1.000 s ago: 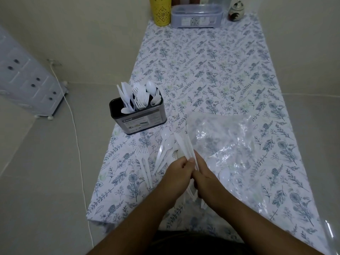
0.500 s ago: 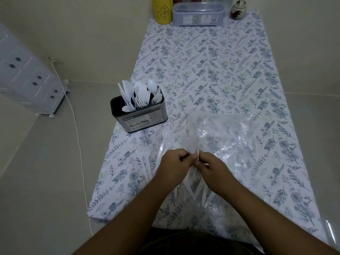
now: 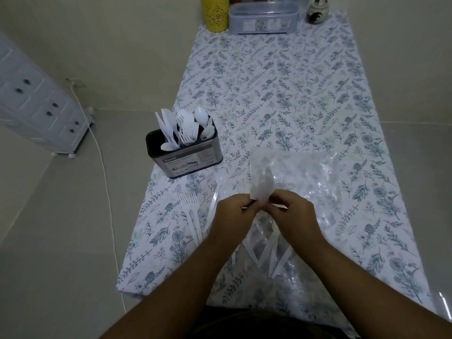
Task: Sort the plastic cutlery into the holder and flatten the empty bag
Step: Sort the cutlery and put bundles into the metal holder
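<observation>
Both hands meet in front of the person, on the near side of the holder (image 3: 184, 152), and between them stands a small bunch of white plastic knives (image 3: 263, 188). The left hand (image 3: 233, 212) and the right hand (image 3: 294, 211) each have their fingers curled in, pinching the bunch from either side just where blades meet handles. The blades fan upward and away from the fingertips, blurred, while the handles splay down beneath the hands toward the person. So the long axis of the bunch runs roughly near-to-far, tipped up at the far end.

The holder sits beyond the left hand and off to its left, at the table's left edge. Its compartments already hold upright knives, forks and spoons, the knives in the leftmost slot. I judge the left hand the nearer of the two to that slot, so the bundle would need to swing leftward and come upright, handles down, to drop in.

Loose forks (image 3: 189, 204) lie flat on the tablecloth (image 3: 281, 94) on the near side of the holder, just left of the left hand, and a few more pieces lie between them and the hands. The clear plastic bag (image 3: 318, 177) lies spread to the right of the holder, crinkled rather than flat, and reaches under the right hand. Whether anything remains inside it I cannot tell.
</observation>
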`<state>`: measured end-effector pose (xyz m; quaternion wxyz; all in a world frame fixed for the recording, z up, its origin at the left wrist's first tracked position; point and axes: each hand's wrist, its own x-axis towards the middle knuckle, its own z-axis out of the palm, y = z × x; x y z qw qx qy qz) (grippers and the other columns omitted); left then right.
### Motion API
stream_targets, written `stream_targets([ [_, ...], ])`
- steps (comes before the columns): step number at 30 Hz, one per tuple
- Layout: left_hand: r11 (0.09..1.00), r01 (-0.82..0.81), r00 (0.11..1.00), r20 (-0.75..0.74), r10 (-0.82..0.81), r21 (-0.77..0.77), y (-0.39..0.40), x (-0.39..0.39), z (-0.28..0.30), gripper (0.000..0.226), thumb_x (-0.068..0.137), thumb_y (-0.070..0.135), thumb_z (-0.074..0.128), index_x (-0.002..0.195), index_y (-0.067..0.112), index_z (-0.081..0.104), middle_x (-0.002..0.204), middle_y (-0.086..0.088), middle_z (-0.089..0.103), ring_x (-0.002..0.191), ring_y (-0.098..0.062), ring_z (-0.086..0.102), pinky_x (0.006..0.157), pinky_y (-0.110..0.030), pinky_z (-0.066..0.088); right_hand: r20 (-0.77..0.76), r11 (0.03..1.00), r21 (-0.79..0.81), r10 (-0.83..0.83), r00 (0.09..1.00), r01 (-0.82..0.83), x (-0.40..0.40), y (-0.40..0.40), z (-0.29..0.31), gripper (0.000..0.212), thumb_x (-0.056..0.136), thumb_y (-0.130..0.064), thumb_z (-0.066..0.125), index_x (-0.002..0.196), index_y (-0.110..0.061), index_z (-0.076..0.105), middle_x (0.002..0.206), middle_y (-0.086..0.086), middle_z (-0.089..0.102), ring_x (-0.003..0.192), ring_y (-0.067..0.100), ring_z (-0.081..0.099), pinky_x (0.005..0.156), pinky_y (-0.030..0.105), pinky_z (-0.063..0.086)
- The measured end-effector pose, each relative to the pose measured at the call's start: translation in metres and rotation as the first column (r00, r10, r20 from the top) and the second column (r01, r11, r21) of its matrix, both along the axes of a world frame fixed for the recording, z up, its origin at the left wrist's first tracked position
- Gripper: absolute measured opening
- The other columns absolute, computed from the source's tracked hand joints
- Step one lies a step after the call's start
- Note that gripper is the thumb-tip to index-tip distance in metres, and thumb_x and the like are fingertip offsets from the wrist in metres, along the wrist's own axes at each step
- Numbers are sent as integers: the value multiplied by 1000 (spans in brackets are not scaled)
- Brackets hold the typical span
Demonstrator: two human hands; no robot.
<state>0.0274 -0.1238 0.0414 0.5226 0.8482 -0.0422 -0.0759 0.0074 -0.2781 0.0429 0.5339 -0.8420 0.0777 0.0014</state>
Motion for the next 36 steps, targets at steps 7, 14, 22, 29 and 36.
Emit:
stream_targets([
  [7,976,62,992,98,-84,208,-4,-9,-21,23,99,24,60,95,6,73,91,-1,61,79,0,48,70,-4,36,-32,978,-199,63,997,-69,-6,3,-24,5,90,-12,74,93,-12,78,90,-1,73,83,10,65,74,8,44],
  [14,999,-54,996,76,54,-4,12,-2,4,3,90,18,73,91,15,72,82,9,72,78,0,68,71,-15,54,-44,985,-122,121,992,-126,10,8,-2,10,84,-15,82,83,-10,73,78,-11,73,81,-12,67,67,8,50],
  [22,967,-254,886,402,233,-2,82,39,98,8,87,19,76,83,12,79,78,5,74,72,-10,68,69,-32,56,281,908,-271,393,875,-321,77,80,86,15,94,-7,66,80,-13,63,77,-7,59,77,2,52,67,14,40],
  [29,944,-327,885,333,325,-51,162,97,154,9,86,25,77,88,16,78,79,1,75,77,-18,72,73,-41,59,298,903,-183,427,854,-387,153,156,154,13,94,-19,70,102,-20,80,87,-5,75,79,4,66,74,16,51],
  [36,923,-385,885,278,373,-11,195,127,120,6,83,24,79,86,18,77,78,-2,75,77,-25,72,71,-45,59,182,927,-175,361,915,-331,180,197,129,10,91,-18,74,99,-16,80,79,-5,73,71,7,66,71,24,56],
])
